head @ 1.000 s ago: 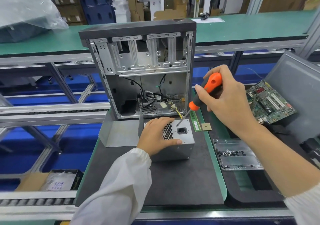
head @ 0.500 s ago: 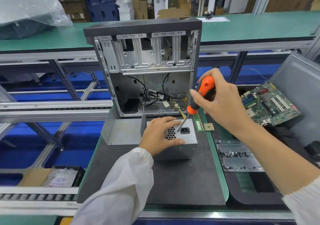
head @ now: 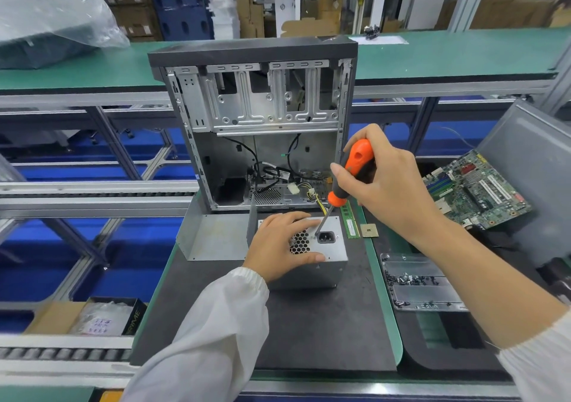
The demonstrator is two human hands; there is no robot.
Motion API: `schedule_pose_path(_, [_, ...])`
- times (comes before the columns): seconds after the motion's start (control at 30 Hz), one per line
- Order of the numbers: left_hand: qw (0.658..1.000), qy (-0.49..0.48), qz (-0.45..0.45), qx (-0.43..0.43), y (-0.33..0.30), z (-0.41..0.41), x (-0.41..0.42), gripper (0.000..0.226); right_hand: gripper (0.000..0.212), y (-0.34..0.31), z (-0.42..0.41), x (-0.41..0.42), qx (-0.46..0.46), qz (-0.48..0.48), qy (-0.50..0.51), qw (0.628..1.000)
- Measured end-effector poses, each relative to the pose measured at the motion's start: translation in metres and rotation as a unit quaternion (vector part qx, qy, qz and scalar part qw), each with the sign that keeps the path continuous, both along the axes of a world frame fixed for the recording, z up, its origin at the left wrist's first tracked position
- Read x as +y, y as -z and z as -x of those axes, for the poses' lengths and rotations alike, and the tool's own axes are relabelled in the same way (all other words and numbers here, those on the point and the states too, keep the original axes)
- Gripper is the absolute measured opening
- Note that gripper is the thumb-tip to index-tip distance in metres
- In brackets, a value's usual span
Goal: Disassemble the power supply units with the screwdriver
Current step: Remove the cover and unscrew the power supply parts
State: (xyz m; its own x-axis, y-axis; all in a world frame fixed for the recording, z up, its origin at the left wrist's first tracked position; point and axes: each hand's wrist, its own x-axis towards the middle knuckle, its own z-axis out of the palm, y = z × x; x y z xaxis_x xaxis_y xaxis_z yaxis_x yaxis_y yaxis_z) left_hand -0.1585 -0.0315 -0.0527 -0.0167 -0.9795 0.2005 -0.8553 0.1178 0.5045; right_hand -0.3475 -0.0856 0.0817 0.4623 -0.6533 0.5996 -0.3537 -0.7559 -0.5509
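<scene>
Meanwhile, the left grip (head: 282, 244) is lying flat, fingers spread, on the grey metal power supply box (head: 321, 255) mid-bench; the right grip (head: 383, 185) is clasping the orange-handled screwdriver (head: 346, 185).

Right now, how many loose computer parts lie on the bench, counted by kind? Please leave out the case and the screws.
Power supply unit: 1
Motherboard: 1
RAM stick: 1
CPU chip: 1
Metal bracket: 1
Total: 5

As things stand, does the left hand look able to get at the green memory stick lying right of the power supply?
Probably not directly. The left hand rests on the power supply, and the right hand with the screwdriver stands between it and the memory stick.
</scene>
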Motion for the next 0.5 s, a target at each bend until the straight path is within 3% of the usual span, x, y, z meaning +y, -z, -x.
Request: schedule_pose_path(0.5, [1.0,0.001,-0.004,-0.004,-0.0038,0.002,0.0012,0.078,0.029,-0.0033,-0.0025,0.0034,0.018,-0.004,-0.016,1.0])
